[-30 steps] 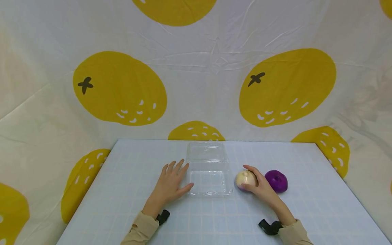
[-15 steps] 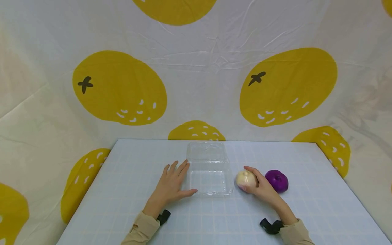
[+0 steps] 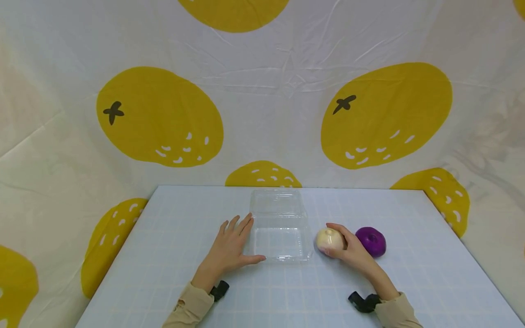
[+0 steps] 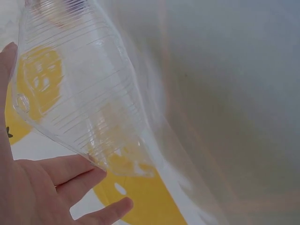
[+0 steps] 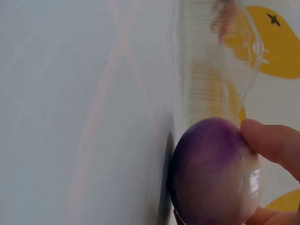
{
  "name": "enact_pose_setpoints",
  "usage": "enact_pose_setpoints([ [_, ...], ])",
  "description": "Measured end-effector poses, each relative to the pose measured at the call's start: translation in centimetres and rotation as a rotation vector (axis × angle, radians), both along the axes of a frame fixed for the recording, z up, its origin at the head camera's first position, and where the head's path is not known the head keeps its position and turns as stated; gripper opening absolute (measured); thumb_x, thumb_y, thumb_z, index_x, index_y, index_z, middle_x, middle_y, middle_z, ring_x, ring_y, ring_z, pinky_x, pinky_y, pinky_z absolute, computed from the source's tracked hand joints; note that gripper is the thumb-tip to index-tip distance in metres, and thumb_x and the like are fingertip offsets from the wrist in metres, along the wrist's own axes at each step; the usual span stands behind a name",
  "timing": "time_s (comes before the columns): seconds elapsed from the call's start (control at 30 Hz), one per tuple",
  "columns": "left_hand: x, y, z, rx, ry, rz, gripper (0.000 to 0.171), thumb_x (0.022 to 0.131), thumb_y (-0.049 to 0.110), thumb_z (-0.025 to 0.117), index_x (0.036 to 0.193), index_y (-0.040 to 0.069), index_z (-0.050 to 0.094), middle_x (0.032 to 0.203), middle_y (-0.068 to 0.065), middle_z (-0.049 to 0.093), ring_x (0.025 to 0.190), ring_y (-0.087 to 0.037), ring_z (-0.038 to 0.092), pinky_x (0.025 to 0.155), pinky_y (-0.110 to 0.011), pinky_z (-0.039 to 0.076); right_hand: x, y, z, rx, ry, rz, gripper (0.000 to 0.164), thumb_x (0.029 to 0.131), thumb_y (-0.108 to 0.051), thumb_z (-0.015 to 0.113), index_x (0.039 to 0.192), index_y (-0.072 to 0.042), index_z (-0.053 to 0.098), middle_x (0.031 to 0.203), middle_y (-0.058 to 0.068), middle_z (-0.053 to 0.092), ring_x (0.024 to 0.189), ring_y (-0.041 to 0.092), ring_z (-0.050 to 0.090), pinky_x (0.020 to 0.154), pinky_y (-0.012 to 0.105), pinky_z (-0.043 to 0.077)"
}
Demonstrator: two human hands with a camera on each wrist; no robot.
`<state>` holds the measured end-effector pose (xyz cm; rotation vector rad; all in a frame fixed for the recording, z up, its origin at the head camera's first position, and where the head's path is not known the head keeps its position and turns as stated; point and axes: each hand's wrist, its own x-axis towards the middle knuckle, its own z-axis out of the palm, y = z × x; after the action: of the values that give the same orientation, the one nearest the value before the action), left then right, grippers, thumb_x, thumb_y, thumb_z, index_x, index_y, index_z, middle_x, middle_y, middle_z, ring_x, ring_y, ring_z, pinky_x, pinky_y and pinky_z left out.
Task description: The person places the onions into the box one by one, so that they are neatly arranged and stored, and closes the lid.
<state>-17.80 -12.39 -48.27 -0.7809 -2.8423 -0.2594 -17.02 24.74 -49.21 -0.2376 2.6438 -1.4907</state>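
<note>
An unlatched clear plastic clamshell box (image 3: 280,243) lies in the middle of the table, its lid folded back flat behind its base. My left hand (image 3: 225,253) is spread along the box's left side, thumb near the front corner and fingertips at the rim; the left wrist view shows fingers (image 4: 77,180) against its ribbed wall. To the right of the box, my right hand (image 3: 348,248) holds a glossy round turnip (image 3: 329,240), cream on top and purple below, between thumb and fingers. In the right wrist view the turnip (image 5: 215,168) sits close over the table surface.
Just right of my right hand is a round, deep purple vegetable (image 3: 371,242) with a dimple on top. A pale checked cloth covers the table (image 3: 283,300). Behind the table's back edge hangs a white curtain (image 3: 270,114) with yellow fruit prints.
My left thumb has moved down and right toward the box's front corner, and its fingers have drawn in to the rim. The right hand keeps holding the turnip in nearly the same spot.
</note>
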Motion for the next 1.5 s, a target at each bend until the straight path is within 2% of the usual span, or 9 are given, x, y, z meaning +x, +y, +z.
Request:
enact_pose_setpoints([
  [0.23, 0.0, 0.0, 0.1, 0.001, -0.021, 0.0, 0.111, 0.079, 0.084, 0.051, 0.154, 0.005, 0.033, 0.161, -0.006, 0.03, 0.141, -0.039, 0.034, 0.112, -0.059, 0.027, 0.0, 0.0, 0.3, -0.008, 0.005, -0.004, 0.075, 0.081, -0.026, 0.083, 0.144, -0.008, 0.047, 0.139, 0.018, 0.052, 0.117, 0.029, 0.052, 0.092, 0.039, 0.048],
  [0.67, 0.2, 0.0, 0.2, 0.014, -0.028, 0.005, 0.111, 0.079, 0.083, 0.052, 0.155, 0.005, 0.033, 0.161, -0.007, 0.03, 0.141, -0.04, 0.032, 0.113, -0.06, 0.026, -0.1, 0.0, 0.1, 0.004, 0.002, -0.015, 0.077, 0.079, -0.027, 0.084, 0.144, -0.007, 0.047, 0.141, 0.019, 0.051, 0.123, 0.032, 0.049, 0.099, 0.049, 0.043],
  [1.03, 0.2, 0.0, 0.2, 0.056, -0.068, -0.003, 0.112, 0.079, 0.082, 0.053, 0.156, 0.004, 0.03, 0.162, -0.007, 0.028, 0.144, -0.041, 0.028, 0.118, -0.051, 0.023, 0.1, -0.2, 0.3, 0.0, 0.023, -0.017, 0.076, 0.079, -0.025, 0.085, 0.143, -0.007, 0.048, 0.141, 0.018, 0.051, 0.12, 0.03, 0.05, 0.095, 0.042, 0.046],
  [1.27, 0.1, 0.0, 0.0, 0.069, -0.063, -0.007, 0.112, 0.079, 0.082, 0.053, 0.155, 0.003, 0.03, 0.162, -0.008, 0.028, 0.144, -0.041, 0.028, 0.118, -0.051, 0.023, 0.0, -0.1, 0.8, -0.031, 0.036, -0.021, 0.077, 0.08, -0.026, 0.085, 0.144, -0.009, 0.047, 0.144, 0.016, 0.048, 0.127, 0.032, 0.046, 0.099, 0.051, 0.044],
  [1.5, 0.1, 0.0, 0.1, 0.057, -0.064, -0.001, 0.112, 0.079, 0.083, 0.052, 0.155, 0.003, 0.03, 0.162, -0.008, 0.028, 0.146, -0.039, 0.023, 0.12, -0.051, 0.016, -0.2, -0.3, 1.6, -0.086, 0.036, -0.011, 0.076, 0.081, -0.021, 0.084, 0.145, -0.007, 0.045, 0.149, 0.017, 0.043, 0.139, 0.036, 0.035, 0.108, 0.06, 0.035],
])
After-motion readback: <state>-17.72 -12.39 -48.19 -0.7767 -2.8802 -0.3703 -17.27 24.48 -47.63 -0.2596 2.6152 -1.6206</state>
